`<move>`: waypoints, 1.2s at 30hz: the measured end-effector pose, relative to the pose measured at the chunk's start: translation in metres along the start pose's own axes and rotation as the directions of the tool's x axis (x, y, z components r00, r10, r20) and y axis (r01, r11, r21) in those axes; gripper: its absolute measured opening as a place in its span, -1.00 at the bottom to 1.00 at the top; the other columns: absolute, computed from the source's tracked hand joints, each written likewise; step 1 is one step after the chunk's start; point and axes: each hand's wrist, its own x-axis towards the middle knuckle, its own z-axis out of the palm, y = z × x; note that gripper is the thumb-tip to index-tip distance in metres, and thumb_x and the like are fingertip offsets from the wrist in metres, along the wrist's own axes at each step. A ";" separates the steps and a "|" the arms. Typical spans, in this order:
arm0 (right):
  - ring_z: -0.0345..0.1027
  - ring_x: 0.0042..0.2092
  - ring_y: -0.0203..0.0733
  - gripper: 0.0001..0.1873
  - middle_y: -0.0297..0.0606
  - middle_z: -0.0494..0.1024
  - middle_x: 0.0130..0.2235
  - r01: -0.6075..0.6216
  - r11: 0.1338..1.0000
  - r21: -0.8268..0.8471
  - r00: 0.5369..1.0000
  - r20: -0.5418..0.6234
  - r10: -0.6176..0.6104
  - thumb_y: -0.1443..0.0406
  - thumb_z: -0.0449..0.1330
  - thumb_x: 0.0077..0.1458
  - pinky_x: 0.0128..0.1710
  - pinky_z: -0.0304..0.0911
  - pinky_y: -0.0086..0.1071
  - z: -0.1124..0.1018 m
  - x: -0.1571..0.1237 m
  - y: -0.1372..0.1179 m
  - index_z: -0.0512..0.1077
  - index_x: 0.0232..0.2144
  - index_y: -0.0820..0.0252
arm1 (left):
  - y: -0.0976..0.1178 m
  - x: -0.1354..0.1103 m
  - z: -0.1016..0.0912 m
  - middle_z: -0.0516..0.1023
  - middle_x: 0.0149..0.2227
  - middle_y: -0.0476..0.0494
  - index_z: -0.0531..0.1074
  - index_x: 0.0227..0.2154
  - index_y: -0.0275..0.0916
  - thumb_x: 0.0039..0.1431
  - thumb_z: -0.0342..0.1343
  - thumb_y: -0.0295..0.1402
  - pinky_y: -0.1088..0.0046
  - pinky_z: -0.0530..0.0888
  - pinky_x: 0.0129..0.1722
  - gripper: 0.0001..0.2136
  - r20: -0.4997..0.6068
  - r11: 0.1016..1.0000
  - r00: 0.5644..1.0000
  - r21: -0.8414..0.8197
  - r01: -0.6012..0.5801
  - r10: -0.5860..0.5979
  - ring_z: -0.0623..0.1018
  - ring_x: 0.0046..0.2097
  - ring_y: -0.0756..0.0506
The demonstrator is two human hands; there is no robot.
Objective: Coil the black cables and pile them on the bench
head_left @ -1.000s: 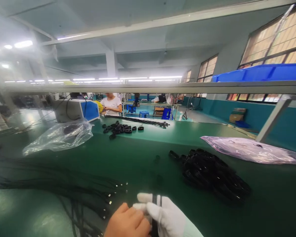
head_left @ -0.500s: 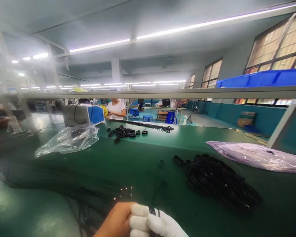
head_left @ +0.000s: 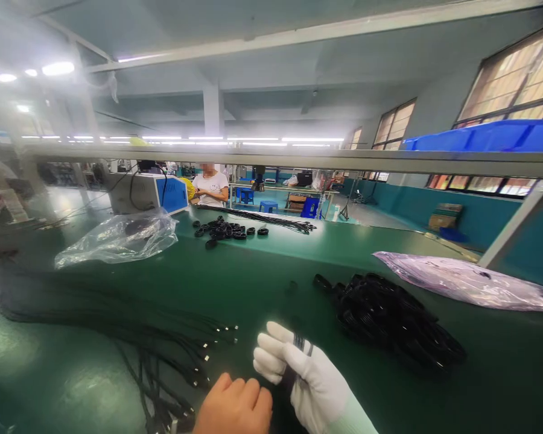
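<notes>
Cable [head_left: 299, 342] winds in a few black turns round the fingers of my right hand [head_left: 314, 377], gloved in white; those fingers are folded in and the thumb lies across, closed on the cable, over the desk [head_left: 253, 283]; my bare left hand [head_left: 235, 407] is low beside it, a small gap between the two, its back up and fingers bent under, so I cannot tell whether they hold anything; to my left, loose black cables [head_left: 154, 337] trail across the desk, their pale tips near my hands; to my right lies a heap of black coils [head_left: 389, 319], apart from the glove, with a pinkish plastic bag [head_left: 461, 277] beyond; farther forward I see scattered coils [head_left: 228, 230] before a long bundle of cables [head_left: 271, 220], a clear plastic bag [head_left: 122, 238] to their left, a blue-and-grey machine [head_left: 147, 193] behind that, and a person [head_left: 210, 184] in a white shirt.
</notes>
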 end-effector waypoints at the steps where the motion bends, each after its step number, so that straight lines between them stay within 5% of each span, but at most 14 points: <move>1: 0.28 -0.39 -0.31 -0.76 -0.34 0.40 -0.46 -0.005 0.997 -0.071 1.000 -0.001 0.005 0.30 0.34 -0.04 -0.31 0.21 -0.37 0.004 -0.002 -0.001 0.45 -0.28 0.24 | -0.005 0.007 -0.005 0.38 -0.62 0.01 0.29 -0.59 -0.22 0.15 -0.06 -0.56 0.46 0.22 -0.45 -0.76 -0.048 0.998 0.996 -0.001 -0.069 0.069 0.38 -0.56 -0.01; 5: 0.27 -0.29 -0.24 -0.74 -0.19 0.42 -0.36 -0.075 0.925 -0.374 0.970 0.188 0.155 0.20 0.27 0.04 -0.32 0.18 -0.39 0.009 -0.008 -0.006 0.47 -0.37 0.36 | -0.035 0.038 -0.034 0.38 -0.60 0.04 0.27 -0.59 -0.23 0.17 0.06 -0.36 0.40 0.27 -0.34 -0.77 -0.025 0.951 0.959 -0.123 -0.285 0.284 0.33 -0.52 -0.02; 8: 0.25 -0.33 -0.27 -0.68 -0.18 0.40 -0.35 -0.184 0.915 -0.358 0.885 0.345 0.312 0.17 0.23 0.07 -0.32 0.16 -0.37 0.005 -0.008 -0.005 0.46 -0.36 0.40 | -0.051 0.053 -0.047 0.42 -0.54 0.08 0.32 -0.53 -0.23 0.08 0.20 -0.23 0.41 0.31 -0.23 -0.77 0.149 0.923 0.946 -0.307 -0.232 0.288 0.35 -0.46 0.00; 12: 0.23 -0.38 -0.30 -0.79 -0.22 0.39 -0.42 -0.214 0.878 -0.429 0.891 0.282 0.355 0.30 0.31 -0.09 -0.33 0.14 -0.40 -0.003 -0.005 0.003 0.48 -0.45 0.43 | -0.055 0.056 -0.045 0.51 -0.38 0.09 0.37 -0.46 -0.21 0.06 0.23 -0.32 0.36 0.20 0.05 -0.86 0.239 0.895 0.922 -0.404 -0.190 0.304 0.43 -0.27 0.01; 15: 0.30 -0.39 -0.26 -0.78 -0.17 0.43 -0.45 -0.265 0.869 -0.419 0.905 0.202 0.373 0.34 0.28 -0.14 -0.32 0.14 -0.39 -0.011 -0.004 0.013 0.49 -0.43 0.48 | -0.055 0.058 -0.041 0.51 -0.30 0.04 0.37 -0.52 -0.22 0.15 0.14 -0.36 0.37 0.27 -0.07 -0.84 0.285 0.894 0.900 -0.400 -0.201 0.329 0.43 -0.20 -0.05; 18: 0.32 -0.39 -0.27 -0.65 -0.12 0.43 -0.44 -0.393 0.900 -0.191 0.844 0.314 0.435 0.26 0.27 -0.06 -0.34 0.13 -0.44 -0.020 -0.005 0.021 0.45 -0.31 0.55 | -0.059 0.058 -0.039 0.47 -0.39 0.06 0.42 -0.52 -0.22 0.12 0.15 -0.40 0.55 0.29 -0.34 -0.87 0.456 0.827 0.852 -0.559 0.051 0.256 0.41 -0.36 0.03; 21: 0.26 -0.43 -0.35 -0.65 -0.21 0.40 -0.48 -0.436 0.894 -0.107 0.801 0.406 0.440 0.20 0.26 0.01 -0.42 0.06 -0.52 -0.024 -0.007 0.025 0.42 -0.35 0.51 | -0.058 0.050 -0.033 0.39 -0.52 0.12 0.44 -0.47 -0.22 0.04 0.17 -0.41 0.62 0.24 -0.50 -0.97 0.633 0.537 0.771 -0.673 0.509 0.063 0.36 -0.47 0.07; 23: 0.28 -0.41 -0.34 -0.66 -0.24 0.41 -0.47 -0.393 0.907 -0.150 0.824 0.381 0.420 0.19 0.27 0.00 -0.37 0.10 -0.50 -0.022 -0.006 0.024 0.44 -0.34 0.45 | -0.052 0.039 -0.027 0.31 -0.56 0.14 0.41 -0.42 -0.23 0.04 0.11 -0.44 0.62 0.19 -0.56 -0.97 0.683 0.330 0.728 -0.674 0.661 -0.062 0.30 -0.52 0.07; 25: 0.34 -0.35 -0.29 -0.67 -0.25 0.45 -0.45 -0.343 0.916 -0.210 0.849 0.349 0.398 0.19 0.29 -0.03 -0.27 0.16 -0.44 -0.018 -0.005 0.023 0.47 -0.32 0.40 | -0.045 0.027 -0.022 0.31 -0.53 0.13 0.40 -0.37 -0.24 0.08 0.04 -0.45 0.61 0.21 -0.53 -0.93 0.648 0.249 0.745 -0.703 0.666 -0.160 0.30 -0.49 0.06; 29: 0.37 -0.38 -0.26 -0.67 -0.29 0.45 -0.52 -0.293 0.910 -0.295 0.856 0.343 0.387 0.17 0.31 -0.05 -0.28 0.19 -0.40 -0.014 0.000 0.022 0.51 -0.35 0.37 | -0.033 0.009 -0.009 0.38 -0.44 0.04 0.42 -0.31 -0.25 0.16 -0.04 -0.40 0.55 0.28 -0.41 -0.86 0.526 0.292 0.805 -0.752 0.591 -0.274 0.34 -0.39 0.02; 31: 0.35 -0.43 -0.28 -0.69 -0.31 0.43 -0.55 -0.259 0.900 -0.350 0.859 0.342 0.380 0.15 0.30 -0.04 -0.32 0.22 -0.40 -0.015 0.001 0.020 0.50 -0.44 0.37 | -0.030 0.003 0.000 0.38 -0.42 0.01 0.39 -0.26 -0.26 0.13 -0.04 -0.41 0.55 0.29 -0.42 -0.85 0.493 0.244 0.827 -0.795 0.555 -0.271 0.35 -0.39 0.01; 36: 0.39 -0.25 -0.21 -0.73 -0.29 0.48 -0.25 -0.216 0.833 -0.510 0.837 0.342 0.427 0.17 0.15 0.16 -0.24 0.35 -0.27 -0.018 -0.002 0.006 0.42 -0.25 0.30 | -0.024 -0.006 0.015 0.33 -0.44 0.04 0.31 -0.31 -0.26 -0.05 0.02 -0.49 0.58 0.24 -0.51 -0.82 0.481 0.115 0.831 -0.843 0.526 -0.279 0.31 -0.49 0.05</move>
